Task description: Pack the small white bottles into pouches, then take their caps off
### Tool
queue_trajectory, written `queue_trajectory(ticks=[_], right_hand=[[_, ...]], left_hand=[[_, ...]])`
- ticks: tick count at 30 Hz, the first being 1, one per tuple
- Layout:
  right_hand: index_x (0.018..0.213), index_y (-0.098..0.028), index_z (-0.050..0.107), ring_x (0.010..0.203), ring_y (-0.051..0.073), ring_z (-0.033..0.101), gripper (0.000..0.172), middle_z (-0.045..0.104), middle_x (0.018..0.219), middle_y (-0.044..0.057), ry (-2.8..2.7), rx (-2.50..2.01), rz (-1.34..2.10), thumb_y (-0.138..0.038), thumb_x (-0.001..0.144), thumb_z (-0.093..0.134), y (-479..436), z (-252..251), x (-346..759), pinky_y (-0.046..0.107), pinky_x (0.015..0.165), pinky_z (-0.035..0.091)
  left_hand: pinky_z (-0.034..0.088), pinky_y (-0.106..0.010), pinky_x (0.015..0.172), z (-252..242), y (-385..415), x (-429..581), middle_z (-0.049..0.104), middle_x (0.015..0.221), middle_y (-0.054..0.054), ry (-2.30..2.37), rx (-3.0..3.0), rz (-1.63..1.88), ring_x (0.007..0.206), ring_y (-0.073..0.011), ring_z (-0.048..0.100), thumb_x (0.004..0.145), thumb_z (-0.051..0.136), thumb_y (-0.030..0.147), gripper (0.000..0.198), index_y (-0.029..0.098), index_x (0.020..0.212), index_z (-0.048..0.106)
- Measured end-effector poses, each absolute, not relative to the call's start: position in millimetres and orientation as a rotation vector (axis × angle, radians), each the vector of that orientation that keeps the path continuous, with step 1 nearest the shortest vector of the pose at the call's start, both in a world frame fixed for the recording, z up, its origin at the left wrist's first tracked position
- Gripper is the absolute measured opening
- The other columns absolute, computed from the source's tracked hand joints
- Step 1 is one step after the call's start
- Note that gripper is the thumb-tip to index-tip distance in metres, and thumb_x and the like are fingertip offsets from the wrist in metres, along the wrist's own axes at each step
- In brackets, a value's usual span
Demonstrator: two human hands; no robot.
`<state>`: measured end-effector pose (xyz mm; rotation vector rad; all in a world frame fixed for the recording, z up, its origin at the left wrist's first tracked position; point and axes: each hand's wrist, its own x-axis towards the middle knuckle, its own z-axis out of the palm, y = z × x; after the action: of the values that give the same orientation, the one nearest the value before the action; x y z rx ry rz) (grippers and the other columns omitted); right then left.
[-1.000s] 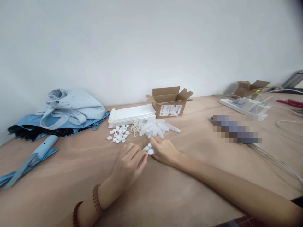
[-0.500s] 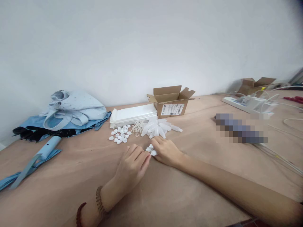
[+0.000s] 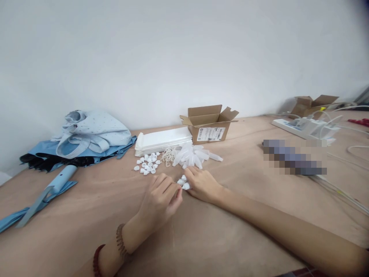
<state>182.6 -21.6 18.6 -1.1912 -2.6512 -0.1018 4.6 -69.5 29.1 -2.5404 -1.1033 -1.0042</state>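
My right hand (image 3: 203, 185) is closed around a small bunch of white-capped bottles (image 3: 183, 181). Only their white, pointed ends show; the palm hides the rest. On the left side of those ends, my left hand (image 3: 163, 196) has its fingers curled and pressed together, and what they pinch is hidden. Just beyond my right hand lies a pile of translucent plastic bottles (image 3: 191, 154). Loose white caps (image 3: 148, 164) are scattered beyond my left hand. Between caps and bottles sits a tangle of cream rubber bands (image 3: 168, 156).
A stack of white packets (image 3: 164, 138) lies behind, beside an open cardboard box (image 3: 210, 129). At left are a pale blue bag (image 3: 95, 132) and a blue umbrella (image 3: 60, 179). A power strip (image 3: 305, 129) with cables and another box (image 3: 313, 105) stand at right.
My left hand's fingers have shifted slightly beside the white ends. My right hand keeps its hold. The whole view has moved a little.
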Motion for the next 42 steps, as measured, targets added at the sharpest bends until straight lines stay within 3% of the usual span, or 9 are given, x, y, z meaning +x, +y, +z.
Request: queue_trajectory(ticks=[25,33,37,42], right_hand=[[0.099,-0.017,0.046,0.089,0.022,0.055,0.021,0.059,0.098,0.009,-2.621,-1.227,0.017,-0.023,0.080,0.053,-20,19,186,0.028,0.061,0.038],[0.102,-0.017,0.046,0.093,0.022,0.055,0.023,0.059,0.100,0.009,-2.595,-1.224,0.094,-0.023,0.081,0.053,-19,16,188,0.028,0.065,0.039],[0.101,-0.017,0.046,0.092,0.022,0.056,0.022,0.060,0.099,0.009,-2.585,-1.192,0.099,-0.024,0.081,0.055,-19,13,189,0.027,0.065,0.038],[0.099,-0.017,0.046,0.087,0.020,0.057,0.019,0.060,0.097,0.008,-2.597,-1.057,0.120,-0.025,0.084,0.054,-19,12,191,0.027,0.065,0.039]], left_hand=[[0.036,-0.030,0.059,41,-65,-3,0.044,0.059,0.000,-1.043,-2.422,-1.141,0.063,-0.0154,0.042,0.075,0.056,0.007,0.015,0.016,0.064,0.054],[0.043,-0.033,0.070,34,-55,-12,0.055,0.071,-0.002,-1.354,-2.445,-1.058,0.073,-0.0181,0.051,0.082,0.049,0.012,0.009,0.017,0.082,0.057],[0.045,-0.034,0.072,27,-53,-13,0.058,0.077,-0.002,-1.446,-2.556,-1.045,0.079,-0.0199,0.054,0.081,0.049,0.010,0.022,0.017,0.099,0.057],[0.045,-0.035,0.078,25,-54,-11,0.059,0.086,-0.003,-1.420,-2.717,-1.036,0.086,-0.0195,0.054,0.082,0.053,0.012,0.026,0.020,0.106,0.056]])
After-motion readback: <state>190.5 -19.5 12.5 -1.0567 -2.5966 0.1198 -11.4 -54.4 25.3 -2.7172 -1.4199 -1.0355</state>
